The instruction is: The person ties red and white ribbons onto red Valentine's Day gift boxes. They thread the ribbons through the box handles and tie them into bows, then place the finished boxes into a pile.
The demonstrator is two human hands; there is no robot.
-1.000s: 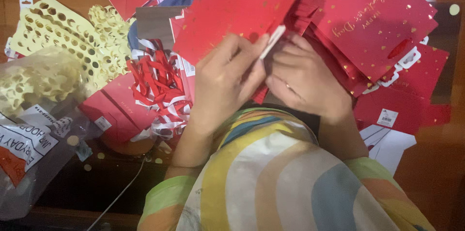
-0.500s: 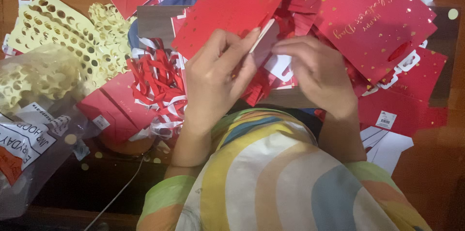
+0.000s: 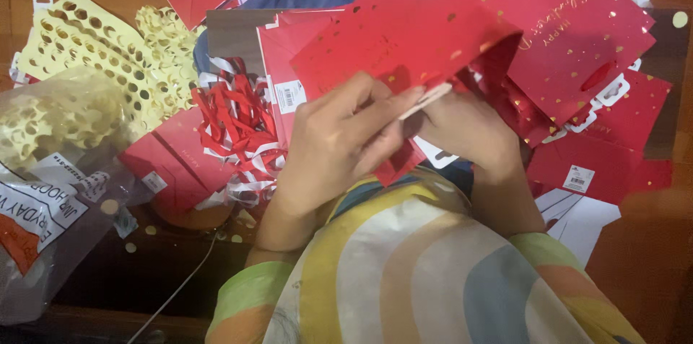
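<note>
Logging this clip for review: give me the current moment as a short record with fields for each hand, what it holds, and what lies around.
left hand: left hand grips the lower edge of a red paper bag with gold dots
right hand: right hand on the same bag, partly hidden by it
between the hands: thin pale strip at the fingers
left of hands: red and white ribbons, yellow punched sheets, clear plastic bag
right of hands: more red bags
surface: wooden table
</note>
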